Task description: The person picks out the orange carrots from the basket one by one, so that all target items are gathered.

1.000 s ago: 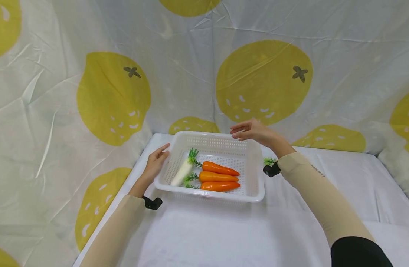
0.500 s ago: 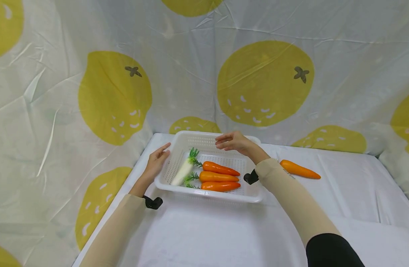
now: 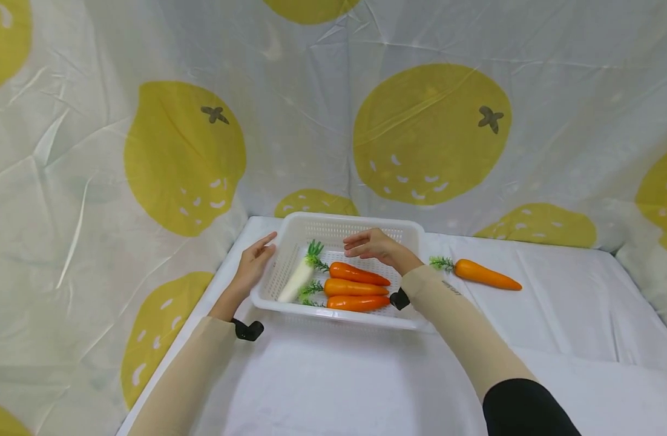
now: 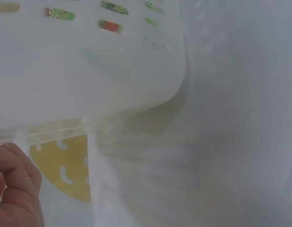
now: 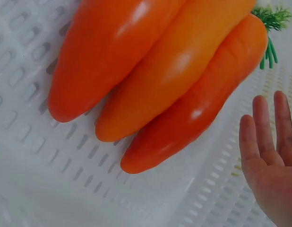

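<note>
We see a smooth plastic basket [image 3: 339,317], glossy plastic-looking carrots [image 3: 357,287] and a smooth, softly shiny radish [image 3: 297,282]; we also notice a creased, faintly shiny backdrop [image 3: 301,109], a matt cloth table cover [image 3: 333,387] and matt fabric sleeves [image 3: 459,321]

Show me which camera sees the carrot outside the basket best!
The head view: it shows that lone carrot whole, green leaves to tip, on the white cloth beside the basket. Neither wrist view shows it: the right sees three carrots inside the basket, the left, the basket's outside.
</note>
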The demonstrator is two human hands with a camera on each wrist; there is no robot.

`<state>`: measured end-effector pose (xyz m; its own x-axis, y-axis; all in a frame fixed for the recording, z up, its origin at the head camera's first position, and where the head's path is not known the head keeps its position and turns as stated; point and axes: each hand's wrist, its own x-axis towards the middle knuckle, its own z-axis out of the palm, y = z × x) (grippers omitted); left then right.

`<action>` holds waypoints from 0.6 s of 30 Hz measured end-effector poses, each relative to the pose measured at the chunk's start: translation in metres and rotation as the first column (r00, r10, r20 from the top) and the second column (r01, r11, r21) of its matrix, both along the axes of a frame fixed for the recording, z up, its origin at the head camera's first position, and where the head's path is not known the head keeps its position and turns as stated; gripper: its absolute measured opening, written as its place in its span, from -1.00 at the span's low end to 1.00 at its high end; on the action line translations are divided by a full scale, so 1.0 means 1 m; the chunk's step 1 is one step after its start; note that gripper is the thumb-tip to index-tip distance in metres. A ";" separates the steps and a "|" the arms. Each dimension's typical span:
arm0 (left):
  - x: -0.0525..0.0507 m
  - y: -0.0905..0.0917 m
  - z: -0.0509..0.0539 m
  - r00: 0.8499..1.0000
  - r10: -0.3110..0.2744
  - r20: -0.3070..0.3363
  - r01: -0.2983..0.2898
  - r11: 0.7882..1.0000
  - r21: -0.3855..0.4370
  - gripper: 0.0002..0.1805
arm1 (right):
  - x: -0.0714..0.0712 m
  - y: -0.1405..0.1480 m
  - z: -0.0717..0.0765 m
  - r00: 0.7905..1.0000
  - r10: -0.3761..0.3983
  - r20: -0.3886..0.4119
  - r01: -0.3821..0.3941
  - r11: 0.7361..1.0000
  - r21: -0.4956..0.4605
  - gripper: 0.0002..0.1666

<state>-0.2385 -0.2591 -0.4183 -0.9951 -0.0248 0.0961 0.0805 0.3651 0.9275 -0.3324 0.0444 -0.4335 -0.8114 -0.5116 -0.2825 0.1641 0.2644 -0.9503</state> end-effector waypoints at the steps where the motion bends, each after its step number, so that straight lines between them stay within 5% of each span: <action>1: 0.000 0.000 0.000 1.000 -0.004 -0.002 0.004 1.000 0.000 -0.51 | 0.000 -0.001 0.000 1.000 0.000 0.002 0.000 1.000 0.006 -0.40; 18: 0.000 0.001 0.001 1.000 0.005 0.012 -0.005 1.000 0.024 -0.51 | 0.012 -0.018 -0.019 0.999 0.016 -0.043 -0.007 0.978 0.210 -0.47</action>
